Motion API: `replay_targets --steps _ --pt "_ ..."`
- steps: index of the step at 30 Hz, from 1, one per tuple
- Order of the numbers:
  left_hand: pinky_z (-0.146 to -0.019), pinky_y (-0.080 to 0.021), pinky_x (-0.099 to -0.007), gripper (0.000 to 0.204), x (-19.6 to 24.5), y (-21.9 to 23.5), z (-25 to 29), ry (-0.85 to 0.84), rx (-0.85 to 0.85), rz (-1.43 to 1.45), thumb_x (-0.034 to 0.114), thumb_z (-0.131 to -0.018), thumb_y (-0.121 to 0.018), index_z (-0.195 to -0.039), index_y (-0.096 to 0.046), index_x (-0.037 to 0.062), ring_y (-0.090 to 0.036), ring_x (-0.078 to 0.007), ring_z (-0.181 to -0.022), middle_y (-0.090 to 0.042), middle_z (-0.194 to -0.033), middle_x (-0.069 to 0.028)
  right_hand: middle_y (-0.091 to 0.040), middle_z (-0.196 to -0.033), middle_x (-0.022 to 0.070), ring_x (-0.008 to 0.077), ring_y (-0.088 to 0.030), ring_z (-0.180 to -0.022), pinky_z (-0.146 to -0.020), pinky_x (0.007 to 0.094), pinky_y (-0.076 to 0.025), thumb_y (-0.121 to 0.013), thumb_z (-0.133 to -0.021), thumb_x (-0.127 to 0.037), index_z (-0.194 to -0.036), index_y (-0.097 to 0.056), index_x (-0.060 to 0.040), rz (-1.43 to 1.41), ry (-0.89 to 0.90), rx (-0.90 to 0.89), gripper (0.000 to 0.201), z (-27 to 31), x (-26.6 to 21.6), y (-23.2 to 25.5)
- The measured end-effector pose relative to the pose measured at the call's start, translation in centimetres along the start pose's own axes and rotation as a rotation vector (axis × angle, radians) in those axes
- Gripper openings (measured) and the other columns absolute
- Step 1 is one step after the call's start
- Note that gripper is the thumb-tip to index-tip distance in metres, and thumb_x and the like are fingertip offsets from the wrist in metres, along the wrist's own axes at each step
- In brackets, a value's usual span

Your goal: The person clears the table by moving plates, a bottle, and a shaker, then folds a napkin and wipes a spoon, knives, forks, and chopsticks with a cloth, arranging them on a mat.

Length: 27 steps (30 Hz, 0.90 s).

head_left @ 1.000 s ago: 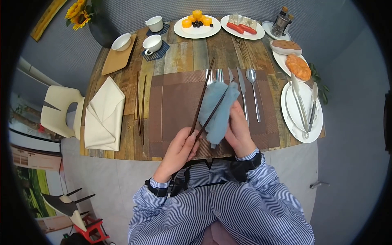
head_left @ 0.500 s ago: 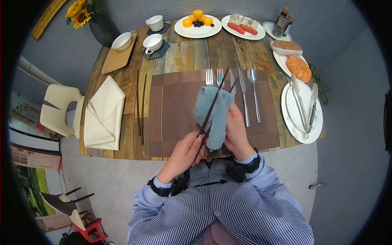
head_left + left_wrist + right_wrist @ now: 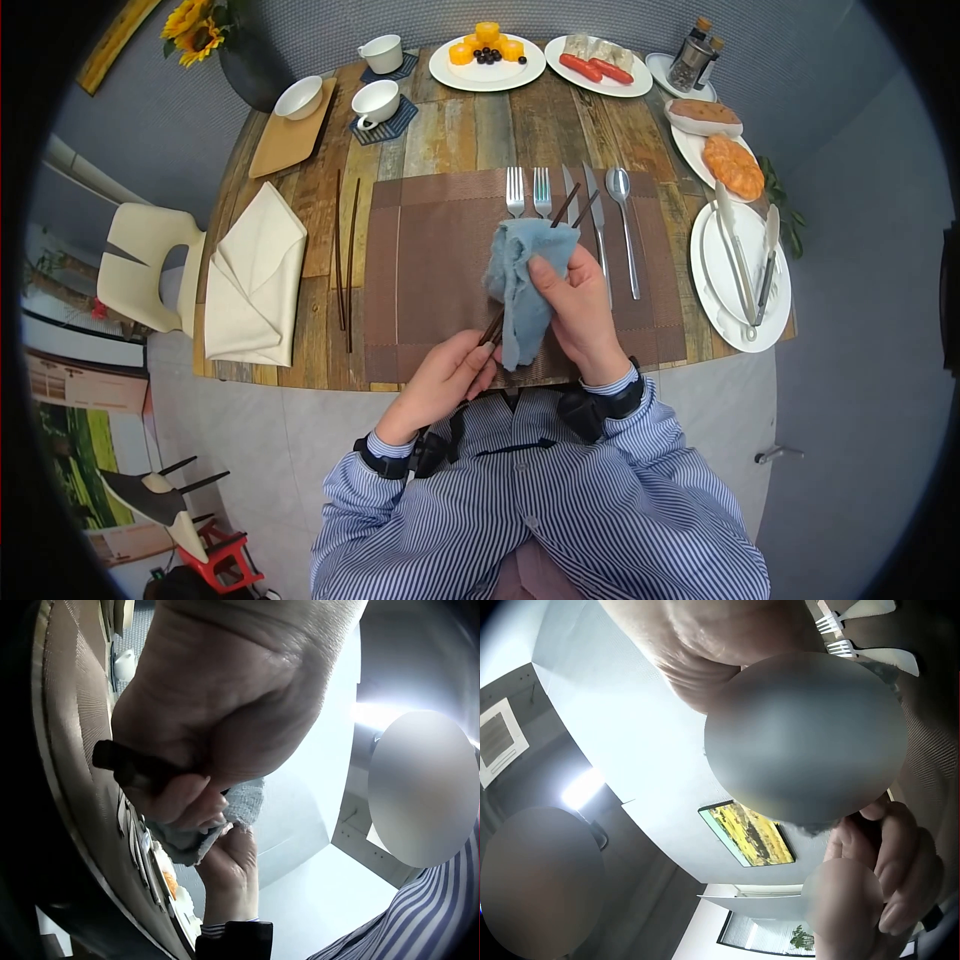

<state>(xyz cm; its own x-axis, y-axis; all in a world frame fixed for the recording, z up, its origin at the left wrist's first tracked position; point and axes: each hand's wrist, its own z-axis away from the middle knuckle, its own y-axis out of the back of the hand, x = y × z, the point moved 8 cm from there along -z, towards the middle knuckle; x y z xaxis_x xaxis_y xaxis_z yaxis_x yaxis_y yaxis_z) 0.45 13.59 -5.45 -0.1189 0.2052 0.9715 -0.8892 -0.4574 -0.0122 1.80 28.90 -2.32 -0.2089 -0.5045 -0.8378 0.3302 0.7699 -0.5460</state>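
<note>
Over the near edge of the brown placemat (image 3: 430,260), my left hand (image 3: 435,378) grips a pair of dark chopsticks (image 3: 567,204) near their thick ends. A blue-grey cloth (image 3: 512,275) is folded round their middle, and the tips stick out past its far side. My right hand (image 3: 587,318) pinches the cloth over the chopsticks, thumb on top. In the left wrist view the dark chopstick ends (image 3: 127,763) poke out of the left fist, with the cloth (image 3: 246,801) beyond. A blur hides most of the cloth in the right wrist view.
Forks (image 3: 515,190), knives and a spoon (image 3: 621,200) lie on the placemat. Left are another chopstick pair (image 3: 352,265) and a cream napkin (image 3: 250,285). Cups (image 3: 376,100) and food plates (image 3: 487,82) stand at the back; a plate (image 3: 705,310) with tongs lies right.
The chopsticks were spread apart with the cloth beneath them; now they lie close together, swung rightward. The cloth is folded round them, and my right thumb has come over onto it.
</note>
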Motion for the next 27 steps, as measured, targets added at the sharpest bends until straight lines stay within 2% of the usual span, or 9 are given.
replay_targets --steps 5,8,13,16,24,27 --pt "-0.054 -0.038 -0.0229 0.023 0.1 0.2 0.2 0.001 0.047 -0.089 0.016 -0.1 -0.037 -0.101 -0.052 -0.0004 -0.043 -0.0089 -0.055 -0.049 -0.067 -0.0012 -0.067 -0.098 0.0076 0.0118 -0.064 -0.087 -0.077 0.0249 -0.052 -0.064 -0.089 -0.01 -0.109 -0.058 0.002 0.044 0.014 0.019 0.024 0.1 -0.5 0.0" --pt "-0.053 -0.036 -0.0208 0.025 1.2 0.4 0.4 -0.068 0.105 -0.081 0.022 -0.101 -0.037 -0.094 -0.051 0.0024 -0.041 -0.0073 -0.056 -0.046 -0.066 0.0006 -0.067 -0.098 0.0078 0.0115 -0.064 -0.086 -0.077 0.0245 -0.052 -0.063 -0.089 -0.009 -0.108 -0.059 0.0027 0.051 0.048 0.026 0.023 0.3 -0.9 -0.2" --pt "-0.055 -0.039 -0.0239 0.02 1.7 1.1 1.0 -0.102 0.169 -0.176 0.018 -0.099 -0.043 -0.095 -0.053 0.001 -0.046 -0.0092 -0.059 -0.05 -0.068 -0.0012 -0.067 -0.097 0.0078 0.0107 -0.063 -0.083 -0.075 0.0236 -0.051 -0.063 -0.089 -0.009 -0.107 -0.06 0.003 0.037 0.135 0.086 0.021 0.1 -2.4 0.7" --pt "-0.055 -0.04 -0.0239 0.017 1.7 1.4 1.4 -0.063 0.122 -0.243 0.014 -0.097 -0.046 -0.092 -0.056 0.0008 -0.047 -0.0087 -0.059 -0.05 -0.067 -0.0015 -0.067 -0.097 0.0076 0.0104 -0.063 -0.084 -0.075 0.0235 -0.05 -0.061 -0.091 -0.01 -0.106 -0.06 0.0027 0.039 0.18 0.125 0.02 0.0 -3.7 1.6" --pt "-0.057 -0.045 -0.0211 0.013 1.3 2.6 1.6 -0.033 0.256 -0.158 0.007 -0.092 -0.054 -0.099 -0.061 -0.0014 -0.053 -0.0075 -0.061 -0.059 -0.073 -0.0024 -0.065 -0.101 0.0055 0.0106 -0.061 -0.088 -0.079 0.0242 -0.049 -0.057 -0.094 -0.019 -0.11 -0.058 0.0004 -0.049 0.241 0.108 0.025 0.3 -3.8 1.1" --pt "-0.058 -0.046 -0.0211 0.014 1.3 2.8 1.6 -0.032 0.285 -0.166 0.005 -0.09 -0.056 -0.1 -0.062 -0.0023 -0.055 -0.0078 -0.062 -0.061 -0.076 -0.0033 -0.064 -0.101 0.0047 0.0101 -0.06 -0.089 -0.08 0.0243 -0.048 -0.057 -0.094 -0.019 -0.111 -0.057 -0.0005 0.007 0.25 0.075 0.025 0.4 -3.6 0.8"
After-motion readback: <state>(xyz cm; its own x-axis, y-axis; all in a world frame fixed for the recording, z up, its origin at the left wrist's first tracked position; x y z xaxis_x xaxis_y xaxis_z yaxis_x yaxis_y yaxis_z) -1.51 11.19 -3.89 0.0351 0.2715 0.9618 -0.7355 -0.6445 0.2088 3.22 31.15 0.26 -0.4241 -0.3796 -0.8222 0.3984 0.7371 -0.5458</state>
